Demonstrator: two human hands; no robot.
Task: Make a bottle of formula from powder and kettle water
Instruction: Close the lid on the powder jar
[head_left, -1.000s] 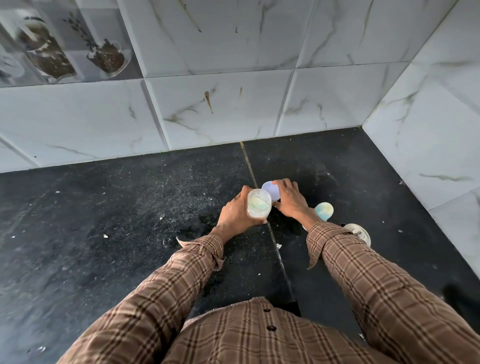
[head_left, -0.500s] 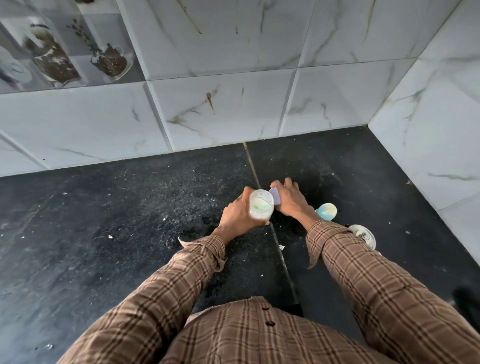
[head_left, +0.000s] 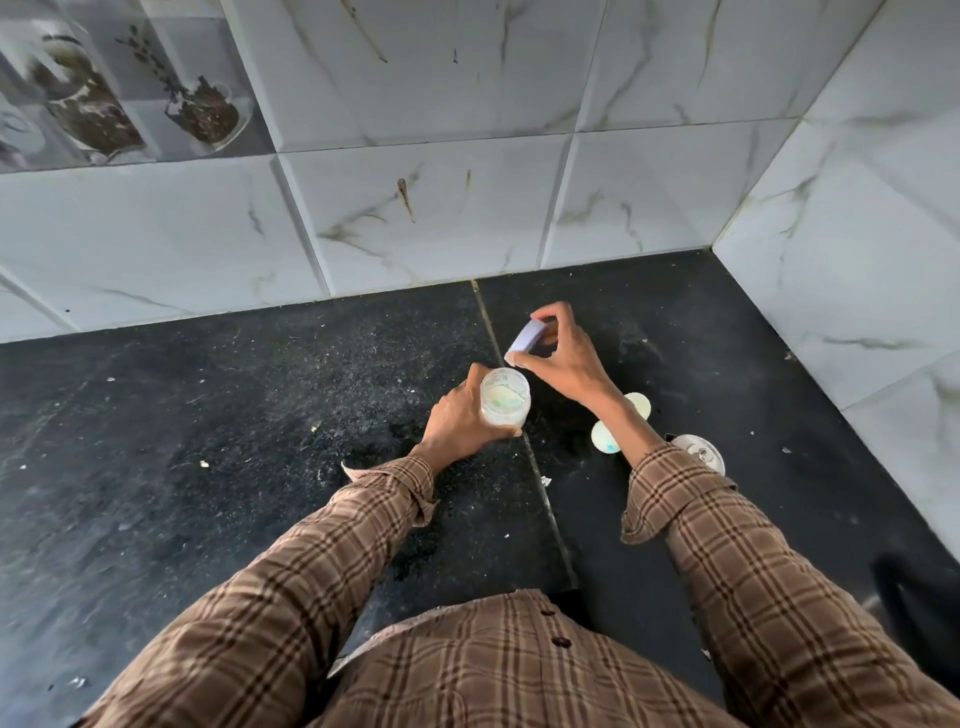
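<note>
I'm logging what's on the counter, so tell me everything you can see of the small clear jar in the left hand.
The jar is small, round and clear, plastic or glass by its look. It stands upright on the black counter with its mouth open and something pale inside. The left hand wraps its side; nothing else touches it.

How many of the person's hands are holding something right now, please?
2. The left hand grips the open jar on the counter; the right hand pinches the lilac lid above and just beyond it.

bare counter (head_left: 208, 441) left; tiled walls (head_left: 857, 260) hem the right.
</note>
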